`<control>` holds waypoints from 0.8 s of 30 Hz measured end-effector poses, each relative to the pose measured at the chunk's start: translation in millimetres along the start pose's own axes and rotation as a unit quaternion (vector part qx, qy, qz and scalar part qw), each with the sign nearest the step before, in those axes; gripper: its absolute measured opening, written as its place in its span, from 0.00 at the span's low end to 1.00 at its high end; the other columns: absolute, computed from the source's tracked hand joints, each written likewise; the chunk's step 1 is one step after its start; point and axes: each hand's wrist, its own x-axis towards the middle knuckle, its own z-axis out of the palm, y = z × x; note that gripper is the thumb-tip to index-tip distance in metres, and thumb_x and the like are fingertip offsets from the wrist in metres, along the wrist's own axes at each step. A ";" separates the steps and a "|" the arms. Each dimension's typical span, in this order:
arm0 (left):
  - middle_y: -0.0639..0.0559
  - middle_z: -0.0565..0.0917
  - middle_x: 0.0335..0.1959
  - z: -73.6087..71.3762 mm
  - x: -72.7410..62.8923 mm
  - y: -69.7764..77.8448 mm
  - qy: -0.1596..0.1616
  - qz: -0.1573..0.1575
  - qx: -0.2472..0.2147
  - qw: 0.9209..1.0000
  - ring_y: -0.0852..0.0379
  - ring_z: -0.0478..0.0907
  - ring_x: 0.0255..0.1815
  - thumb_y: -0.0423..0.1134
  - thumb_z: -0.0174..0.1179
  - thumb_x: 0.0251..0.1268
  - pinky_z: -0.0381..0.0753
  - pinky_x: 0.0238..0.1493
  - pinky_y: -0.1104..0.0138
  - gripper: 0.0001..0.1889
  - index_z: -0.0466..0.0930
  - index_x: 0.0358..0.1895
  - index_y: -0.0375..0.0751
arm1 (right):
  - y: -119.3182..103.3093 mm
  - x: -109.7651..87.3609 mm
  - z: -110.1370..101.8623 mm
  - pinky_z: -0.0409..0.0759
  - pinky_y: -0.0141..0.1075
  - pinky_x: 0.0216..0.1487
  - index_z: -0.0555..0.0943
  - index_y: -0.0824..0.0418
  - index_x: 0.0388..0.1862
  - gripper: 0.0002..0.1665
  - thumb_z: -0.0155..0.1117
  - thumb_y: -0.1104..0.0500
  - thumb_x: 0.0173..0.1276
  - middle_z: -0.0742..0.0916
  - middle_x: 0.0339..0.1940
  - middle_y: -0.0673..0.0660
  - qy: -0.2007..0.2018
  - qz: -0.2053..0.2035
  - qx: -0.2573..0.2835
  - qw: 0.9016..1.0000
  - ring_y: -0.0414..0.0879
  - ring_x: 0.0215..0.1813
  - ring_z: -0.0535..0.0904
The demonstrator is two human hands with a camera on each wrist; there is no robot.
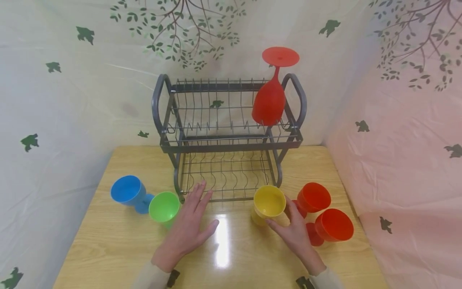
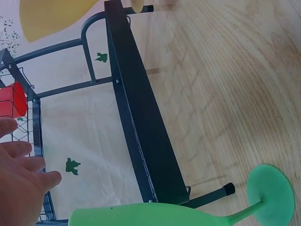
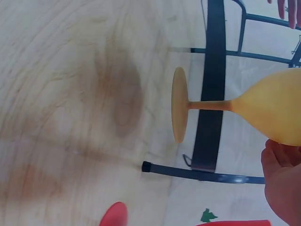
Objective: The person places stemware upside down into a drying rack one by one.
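Observation:
A yellow plastic goblet [image 1: 268,200] is held upright by my right hand [image 1: 293,230], with thumb and fingers around the right side of its bowl. In the right wrist view the foot of this goblet [image 3: 179,106] appears raised off the tabletop, its shadow lying apart from it. My left hand [image 1: 191,226] is spread with straight fingers, palm down, beside a green goblet [image 1: 164,206] and partly in front of it. Nothing is in the left hand. The green goblet's foot [image 2: 270,195] stands on the table.
A dark two-tier dish rack [image 1: 231,146] stands at the back of the wooden table [image 1: 94,241]. One red goblet [image 1: 268,102] hangs upside down, tilted, on its upper right. A blue goblet [image 1: 128,190] is at left; two more red goblets, including the nearer one [image 1: 335,224], are at right.

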 end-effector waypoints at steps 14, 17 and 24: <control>0.42 0.50 0.85 -4.8 5.8 6.8 0.010 -0.015 -0.043 0.999 0.38 0.50 0.83 0.55 0.57 0.71 0.54 0.79 0.43 0.41 0.59 0.80 0.37 | -31.8 2.4 2.9 0.70 0.56 0.71 0.68 0.54 0.77 0.48 0.82 0.57 0.60 0.77 0.74 0.51 0.010 -0.044 -0.011 0.999 0.52 0.74 0.72; 0.43 0.50 0.85 -6.4 7.2 8.8 0.013 -0.021 -0.056 0.998 0.39 0.49 0.84 0.52 0.59 0.69 0.56 0.78 0.41 0.41 0.59 0.80 0.36 | -39.3 3.2 4.0 0.72 0.45 0.72 0.68 0.52 0.77 0.48 0.82 0.57 0.60 0.77 0.73 0.49 0.010 -0.053 -0.015 0.998 0.48 0.74 0.73; 0.47 0.49 0.86 -9.8 10.0 12.7 0.007 -0.043 -0.099 0.994 0.41 0.49 0.84 0.49 0.61 0.69 0.58 0.76 0.38 0.43 0.54 0.82 0.40 | -52.3 5.5 9.2 0.72 0.37 0.71 0.70 0.49 0.75 0.47 0.82 0.59 0.60 0.78 0.72 0.46 0.008 -0.080 -0.007 0.997 0.45 0.72 0.73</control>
